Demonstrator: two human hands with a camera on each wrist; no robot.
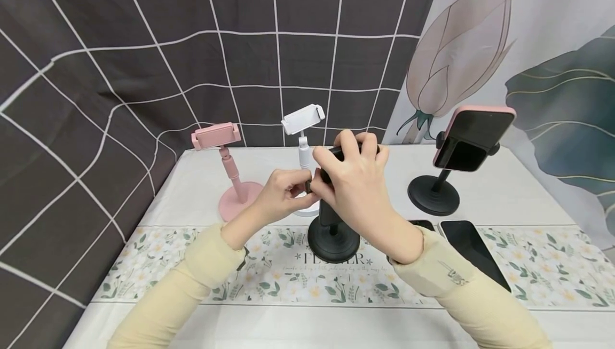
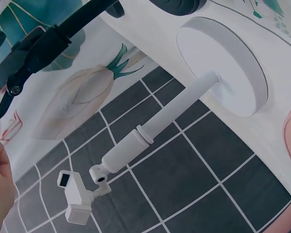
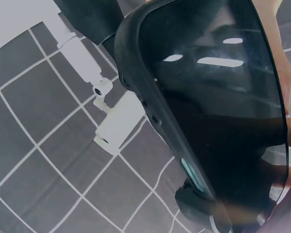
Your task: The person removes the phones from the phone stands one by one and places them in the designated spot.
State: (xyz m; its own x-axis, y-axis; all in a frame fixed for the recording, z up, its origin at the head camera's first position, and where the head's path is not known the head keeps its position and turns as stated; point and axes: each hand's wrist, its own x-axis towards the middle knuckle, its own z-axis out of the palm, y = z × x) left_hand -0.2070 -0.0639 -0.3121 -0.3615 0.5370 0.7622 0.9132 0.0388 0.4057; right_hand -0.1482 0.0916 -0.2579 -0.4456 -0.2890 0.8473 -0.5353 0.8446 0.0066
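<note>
A black phone stand (image 1: 333, 245) is upright on the table in front of me, its head mostly hidden behind my hands. My right hand (image 1: 357, 186) curls over the top and grips a dark-cased smartphone (image 3: 208, 97) at the stand's head. The phone's glossy screen fills much of the right wrist view, with a black clamp end (image 3: 194, 206) at its lower edge. On the left side, my left hand (image 1: 288, 194) pinches a small black clamp part (image 1: 308, 185) of the stand between thumb and fingers. In the left wrist view only a bit of that hand shows.
Behind my hands stands a white phone stand (image 1: 304, 149), with a pink phone stand (image 1: 230, 170) to its left. At right, a black stand (image 1: 434, 195) carries a pink-edged phone (image 1: 473, 135). A dark phone (image 1: 473, 250) lies beside my right sleeve, another partly hidden near it.
</note>
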